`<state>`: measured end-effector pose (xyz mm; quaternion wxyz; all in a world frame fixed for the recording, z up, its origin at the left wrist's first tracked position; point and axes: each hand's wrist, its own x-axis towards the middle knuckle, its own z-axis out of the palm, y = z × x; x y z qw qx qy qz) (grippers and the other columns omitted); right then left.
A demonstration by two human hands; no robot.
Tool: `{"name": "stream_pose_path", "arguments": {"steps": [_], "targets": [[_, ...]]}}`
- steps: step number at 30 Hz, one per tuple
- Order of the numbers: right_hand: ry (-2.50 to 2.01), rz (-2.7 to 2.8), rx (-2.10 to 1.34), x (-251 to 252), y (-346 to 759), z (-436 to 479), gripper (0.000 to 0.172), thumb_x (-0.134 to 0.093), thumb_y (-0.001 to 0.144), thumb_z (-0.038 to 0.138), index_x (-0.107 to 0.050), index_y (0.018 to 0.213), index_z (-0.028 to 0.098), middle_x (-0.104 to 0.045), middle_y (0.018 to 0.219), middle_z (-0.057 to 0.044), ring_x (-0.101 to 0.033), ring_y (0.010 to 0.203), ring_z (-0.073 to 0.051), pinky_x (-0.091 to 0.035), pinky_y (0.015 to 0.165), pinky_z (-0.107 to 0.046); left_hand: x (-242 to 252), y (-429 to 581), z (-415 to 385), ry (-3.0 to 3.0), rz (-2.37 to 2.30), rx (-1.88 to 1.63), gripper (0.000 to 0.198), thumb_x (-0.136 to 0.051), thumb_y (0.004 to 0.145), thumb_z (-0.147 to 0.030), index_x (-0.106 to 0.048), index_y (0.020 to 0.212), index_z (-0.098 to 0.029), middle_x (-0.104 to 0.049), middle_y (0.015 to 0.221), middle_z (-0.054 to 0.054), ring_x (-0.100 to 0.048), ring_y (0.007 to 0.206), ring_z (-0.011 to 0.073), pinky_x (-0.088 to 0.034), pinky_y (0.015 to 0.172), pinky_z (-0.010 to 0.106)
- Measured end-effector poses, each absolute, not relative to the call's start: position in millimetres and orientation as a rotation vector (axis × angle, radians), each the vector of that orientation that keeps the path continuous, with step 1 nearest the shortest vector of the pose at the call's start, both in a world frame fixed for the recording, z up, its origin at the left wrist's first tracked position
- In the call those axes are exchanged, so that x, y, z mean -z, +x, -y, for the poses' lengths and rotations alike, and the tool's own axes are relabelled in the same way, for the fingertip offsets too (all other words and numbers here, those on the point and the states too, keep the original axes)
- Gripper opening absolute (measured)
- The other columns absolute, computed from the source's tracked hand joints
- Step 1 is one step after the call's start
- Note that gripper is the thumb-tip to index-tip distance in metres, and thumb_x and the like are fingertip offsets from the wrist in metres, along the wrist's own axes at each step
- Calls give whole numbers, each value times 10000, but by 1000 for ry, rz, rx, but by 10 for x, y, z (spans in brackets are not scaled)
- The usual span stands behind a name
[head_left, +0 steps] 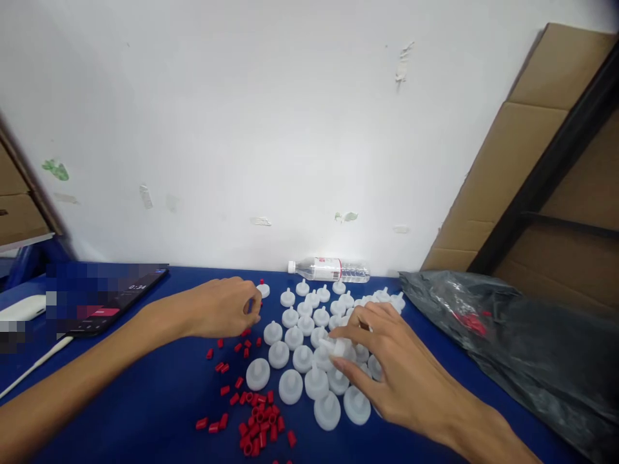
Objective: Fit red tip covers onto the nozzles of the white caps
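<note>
Many white nozzle caps (291, 386) stand on the blue table, most with their tips up. Small red caps (261, 415) lie scattered and heaped at the front left of them. My left hand (227, 308) is over the left side, its fingers curled together; what they pinch, if anything, is hidden. Just beyond it sits a white cap with a red tip (262, 290). Over the right part of the white group, my right hand (382, 361) holds a white nozzle cap (338, 348) between thumb and fingers, its tip pointing left.
A clear water bottle (329, 269) lies along the wall. A phone (120, 303) and a white cable (36, 364) are at the left. Dark plastic bag (507, 348) covers the right side, below cardboard (507, 161).
</note>
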<state>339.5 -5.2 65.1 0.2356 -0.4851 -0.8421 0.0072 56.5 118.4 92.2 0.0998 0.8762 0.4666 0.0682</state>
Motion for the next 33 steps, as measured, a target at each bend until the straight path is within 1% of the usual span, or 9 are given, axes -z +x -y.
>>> {"name": "stream_pose_path", "arguments": {"steps": [3, 6, 11, 13, 18, 20, 24, 30, 33], "targets": [[-1332, 2326, -14, -651, 3442, 31, 268, -584, 998, 415, -661, 1215, 278, -627, 1079, -57, -578, 1023, -252, -460, 932, -513, -903, 573, -1255, 2639, -1448, -201, 332, -412, 968, -386, -710, 1000, -243, -762, 914, 72, -691, 779, 251, -451, 657, 333], [-1300, 2292, 31, -662, 3454, 13, 250, -570, 1008, 399, -657, 1206, 272, -637, 1122, -64, -581, 1040, -254, -476, 917, -499, -771, 554, -1390, 2737, -1547, -355, 457, -352, 1012, -435, -585, 1328, -202, -720, 1150, 136, -690, 990, 307, -479, 776, 377], [-1184, 2203, 160, -607, 3390, 4, 165, -561, 1005, 272, -692, 1101, 238, -692, 1052, -62, -629, 1004, -237, -499, 906, -455, -630, 562, -1460, 2764, -1511, -332, 310, -405, 1003, -379, -662, 1030, -207, -732, 1015, 97, -687, 875, 265, -427, 664, 324], [-1175, 2165, 206, -583, 3366, 12, 205, -565, 1005, 281, -668, 1179, 242, -704, 1082, -65, -645, 1029, -242, -498, 939, -467, -738, 639, -1350, 2742, -1520, -405, 286, -399, 1012, -378, -620, 960, -205, -723, 917, 78, -660, 785, 237, -395, 625, 315], [-1191, 2096, 276, -595, 3300, 71, 679, -659, 942, 494, -415, 1501, 197, -662, 1316, -128, -635, 1167, -300, -509, 980, -514, -1070, 1001, -738, 2426, -1114, -656, 297, -383, 1043, -474, -512, 933, -230, -599, 654, -47, -499, 531, 131, -355, 523, 260], [-1068, 2079, 278, -608, 3243, 101, 598, -681, 942, 450, -479, 1433, 176, -708, 1233, -116, -676, 1083, -268, -524, 956, -468, -1068, 1127, -499, 2426, -937, -683, 270, -374, 1054, -451, -484, 941, -232, -586, 674, -56, -507, 568, 124, -362, 550, 259], [-844, 2009, 278, -619, 3125, 135, 228, -706, 943, 227, -631, 1157, 198, -766, 959, -23, -718, 828, -173, -535, 899, -365, -910, 1245, -283, 2568, -746, -683, 322, -274, 1081, -348, -431, 826, -230, -556, 739, -38, -468, 618, 129, -354, 602, 286], [-929, 2053, 615, -653, 3374, 51, 263, -684, 937, 125, -648, 1193, 174, -786, 1073, -57, -740, 892, -194, -485, 935, -409, -1020, 997, -542, 2248, -924, -856, 436, -280, 1063, -443, -325, 686, -229, -408, 632, -52, -360, 559, 121, -340, 542, 269], [-1134, 1983, 589, -647, 3576, -36, 250, -663, 967, 221, -635, 1216, 225, -776, 1077, -51, -724, 926, -228, -497, 904, -443, -1066, 651, -807, 2239, -1273, -965, 465, -313, 1032, -499, -320, 650, -235, -348, 592, -48, -336, 551, 136, -308, 527, 287]]}}
